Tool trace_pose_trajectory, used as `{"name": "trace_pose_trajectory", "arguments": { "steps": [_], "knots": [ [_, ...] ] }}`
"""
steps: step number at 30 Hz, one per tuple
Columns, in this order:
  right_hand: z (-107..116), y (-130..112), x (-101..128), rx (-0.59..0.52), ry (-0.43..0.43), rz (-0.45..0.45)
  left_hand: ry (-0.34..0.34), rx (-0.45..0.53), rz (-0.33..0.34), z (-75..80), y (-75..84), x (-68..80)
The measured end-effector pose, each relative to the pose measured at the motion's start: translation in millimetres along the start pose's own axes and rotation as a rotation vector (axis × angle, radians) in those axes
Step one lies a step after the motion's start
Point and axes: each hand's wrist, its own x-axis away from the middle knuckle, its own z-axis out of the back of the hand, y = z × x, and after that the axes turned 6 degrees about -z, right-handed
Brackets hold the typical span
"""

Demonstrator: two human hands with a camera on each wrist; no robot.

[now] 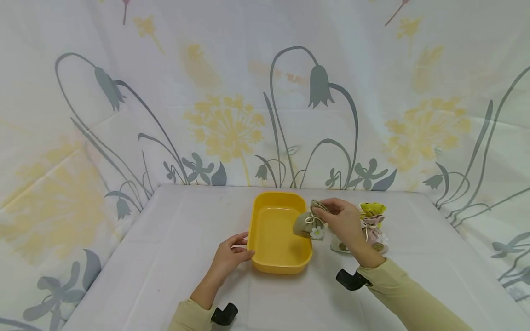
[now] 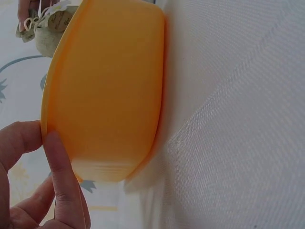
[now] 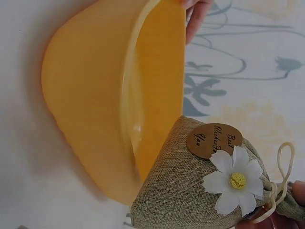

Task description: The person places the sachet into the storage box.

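- Wearing pale yellow-green sleeves point(image 1: 401, 289) toward the near edge of the worktop point(image 1: 161, 280), with black wrist cameras point(image 1: 352, 279) at the cuffs.
- Pinching the left rim of the yellow tub point(image 1: 275, 234) between thumb and fingers of the left hand point(image 1: 229, 257).
- Have the yellow tub resting open side up, about midway between the left and right edges of the worktop, reaching nearly to its far edge.
- Pinching the gathered neck of the green-grey sack point(image 1: 304, 226) with the right hand point(image 1: 345, 220), holding it tilted at the tub's right rim; cannot tell whether touching.
- Can see on that sack a white flower point(image 3: 237, 181), an oval brown tag point(image 3: 214, 140) with writing, and a pale cord point(image 3: 273, 196).
- Can see past the right hand, toward the far right corner, a pale sack point(image 1: 339, 246), partly hidden, a pinkish sack point(image 1: 374, 227) and, just behind, a yellow sack point(image 1: 374, 209).
- Beyond the far edge, see a flower-printed cloth point(image 1: 248, 78).
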Motion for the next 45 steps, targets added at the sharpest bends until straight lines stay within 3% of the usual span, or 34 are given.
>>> {"name": "trace_pose_trajectory", "arguments": {
  "steps": [4,12,24,36,45],
  "knots": [
    [-8.1,-1.4,-7.4,-0.021,-0.028,0.027,-0.003,-0.004,-0.008,0.2,-1.0,-0.4],
    [-24.0,-3.5,-22.3,-0.052,-0.086,-0.023,-0.007,0.039,-0.05,0.2,-1.7,-0.1],
    [-49.2,-7.3,-44.6,-0.065,-0.142,-0.053,-0.015,0.033,-0.031,1.7,0.0,1.4],
    [-80.9,-3.4,-64.0,0.005,-0.133,-0.122,-0.015,0.032,-0.031,0.3,-3.3,-0.8],
    [-106.5,2.6,-76.6,-0.026,-0.104,-0.193,-0.014,0.019,-0.023,1.5,1.7,2.0]
  ]
}}
